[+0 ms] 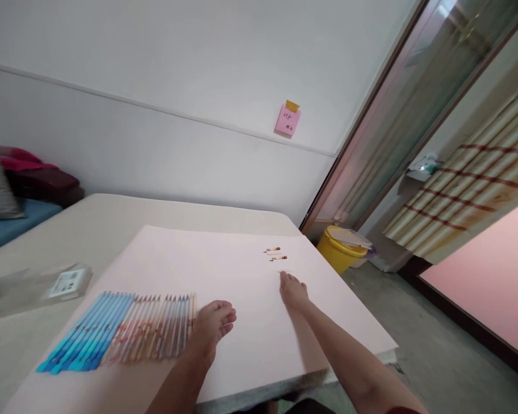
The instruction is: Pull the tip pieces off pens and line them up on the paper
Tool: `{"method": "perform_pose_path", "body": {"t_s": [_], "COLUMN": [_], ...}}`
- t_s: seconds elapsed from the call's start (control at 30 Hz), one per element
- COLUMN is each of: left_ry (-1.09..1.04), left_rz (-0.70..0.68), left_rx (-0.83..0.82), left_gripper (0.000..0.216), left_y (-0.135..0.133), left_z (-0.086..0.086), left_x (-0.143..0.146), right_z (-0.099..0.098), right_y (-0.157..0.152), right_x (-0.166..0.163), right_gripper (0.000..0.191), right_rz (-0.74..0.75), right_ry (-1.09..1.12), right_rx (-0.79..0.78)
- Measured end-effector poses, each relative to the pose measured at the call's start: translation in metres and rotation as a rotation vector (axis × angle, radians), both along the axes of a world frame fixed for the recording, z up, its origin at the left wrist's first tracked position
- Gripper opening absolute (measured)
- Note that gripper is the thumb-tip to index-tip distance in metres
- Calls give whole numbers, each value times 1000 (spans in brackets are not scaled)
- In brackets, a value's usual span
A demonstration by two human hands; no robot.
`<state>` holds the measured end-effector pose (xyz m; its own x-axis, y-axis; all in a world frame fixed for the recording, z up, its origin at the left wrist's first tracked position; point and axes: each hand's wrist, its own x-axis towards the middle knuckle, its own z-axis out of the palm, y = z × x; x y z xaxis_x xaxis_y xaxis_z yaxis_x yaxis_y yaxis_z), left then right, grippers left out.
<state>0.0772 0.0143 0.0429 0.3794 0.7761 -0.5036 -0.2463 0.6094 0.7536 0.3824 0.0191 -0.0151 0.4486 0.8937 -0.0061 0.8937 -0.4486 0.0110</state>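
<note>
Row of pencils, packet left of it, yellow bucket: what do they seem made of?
Pencils: probably painted wood, from coloured shafts and pointed tips. Packet: likely thin, smooth plastic; it looks see-through. Bucket: probably smooth plastic, with even colour and rounded rim.

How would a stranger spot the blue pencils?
On the table before the white wall lies a pale covering. At its left, beside the left hand, pencils form a row. The blue pencils are its leftmost block, bright blue unlike their paler, brownish neighbours.

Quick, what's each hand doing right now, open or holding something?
Left hand: loosely open beside the pencils, nothing visible in it.
Right hand: fingers lowered; can't tell whether it's holding anything.
</note>
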Motion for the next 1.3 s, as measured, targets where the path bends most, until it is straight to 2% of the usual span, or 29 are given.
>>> {"method": "perform_pose_path", "body": {"t_s": [0.27, 0.4, 0.77, 1.03, 1.3], "left_ry": [21, 32, 31, 18, 31], "left_rz": [-4, 5, -14, -24, -20], "left_rx": [-10, -16, -16, -10, -8], "left_gripper": [31, 31, 27, 27, 26], "left_y": [4, 7, 5, 6, 7], "left_z": [-7, -9, -12, -12, -10], "left_x": [7, 10, 13, 12, 12], "right_z": [-9, -13, -25, -26, -27], "right_y": [35, 48, 47, 54, 53], "right_x": [13, 14, 9, 8, 2], "right_gripper": [32, 29, 37, 27, 26], "right_rz": [9, -32, -34, -21, -9], "right_ry": [16, 1, -110, -109, -81], "right_rx": [56, 93, 197, 191, 170]}}
